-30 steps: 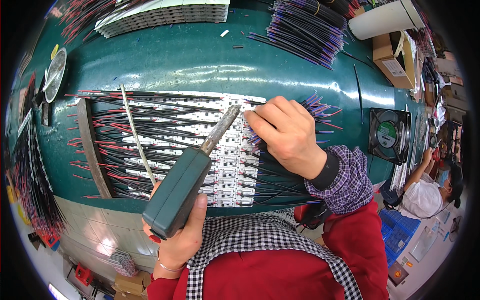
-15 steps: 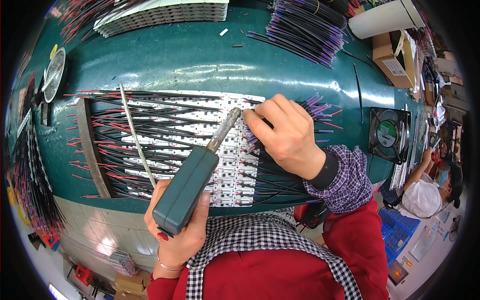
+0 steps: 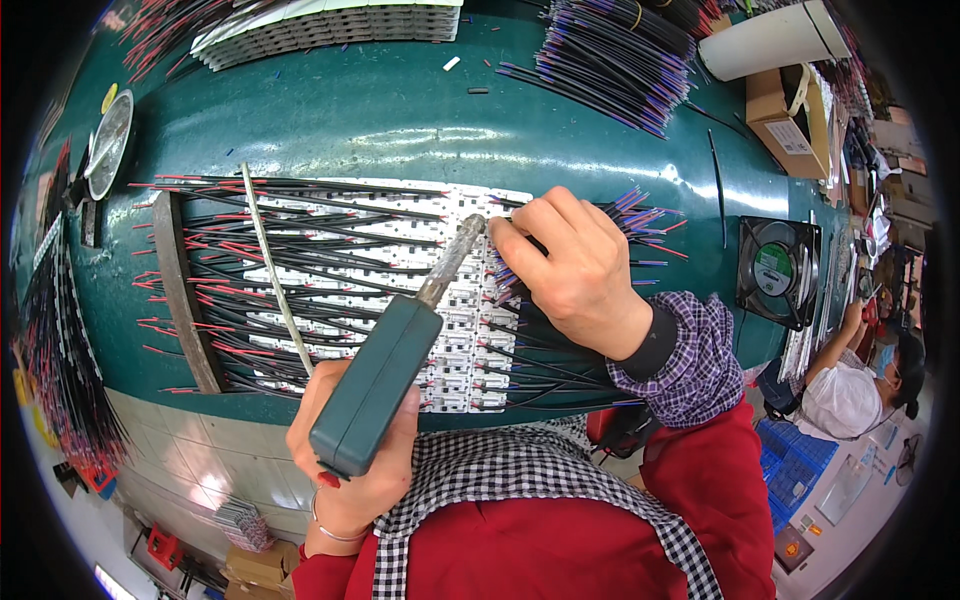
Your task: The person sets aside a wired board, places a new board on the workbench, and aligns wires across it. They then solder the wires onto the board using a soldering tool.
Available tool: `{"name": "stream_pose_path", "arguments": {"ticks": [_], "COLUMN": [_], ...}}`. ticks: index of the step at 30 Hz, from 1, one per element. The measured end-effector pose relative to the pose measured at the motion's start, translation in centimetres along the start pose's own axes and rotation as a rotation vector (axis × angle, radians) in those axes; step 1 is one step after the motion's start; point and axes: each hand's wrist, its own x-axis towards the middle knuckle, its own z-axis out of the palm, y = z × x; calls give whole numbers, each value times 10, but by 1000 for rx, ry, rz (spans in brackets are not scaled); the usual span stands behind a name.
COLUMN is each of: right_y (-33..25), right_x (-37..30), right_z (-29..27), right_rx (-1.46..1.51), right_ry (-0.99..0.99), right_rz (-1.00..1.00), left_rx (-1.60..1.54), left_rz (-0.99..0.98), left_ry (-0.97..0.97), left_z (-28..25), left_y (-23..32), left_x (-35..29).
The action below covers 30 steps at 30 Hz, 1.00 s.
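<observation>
My left hand point(image 3: 384, 480) is wrapped around a soldering gun point(image 3: 377, 385) with a dark green body. Its metal shaft points up and to the right, with the tip over a white circuit board panel point(image 3: 460, 340). Close beside that tip, my right hand point(image 3: 575, 270) has its fingers pinched at the panel's upper right edge. What they pinch is mostly hidden, apparently a thin wire end. Rows of black wires point(image 3: 330, 255) with red ends run left from the panel. More black wires point(image 3: 560, 375) with blue and red ends come out on its right side.
A dark flat bar point(image 3: 186, 290) and a thin pale strip point(image 3: 270, 255) lie across the left wires. Wire bundles point(image 3: 610, 70), a cardboard box point(image 3: 785, 120) and a small fan point(image 3: 778, 270) are farther out. A round metal dish point(image 3: 110, 145) stands left. Another person point(image 3: 850, 385) sits at right.
The soldering gun's body has shifted very slightly to the right in my left hand. My right hand keeps almost the same place and pinch.
</observation>
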Motion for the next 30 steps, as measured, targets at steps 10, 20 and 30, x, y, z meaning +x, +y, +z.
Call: {"name": "stream_pose_path", "arguments": {"ticks": [10, 20, 30], "right_y": [0, -1, -1], "right_x": [-2, 0, 0], "right_z": [2, 0, -1], "right_rx": [12, 14, 10], "right_ry": [12, 12, -8], "right_rz": [8, 0, 2], "left_rx": [-54, -5, -73], "left_rz": [-22, 18, -68], "left_ry": [15, -15, 100], "left_z": [4, 1, -1], "left_y": [-4, 1, -7], "left_x": [0, 4, -12]}}
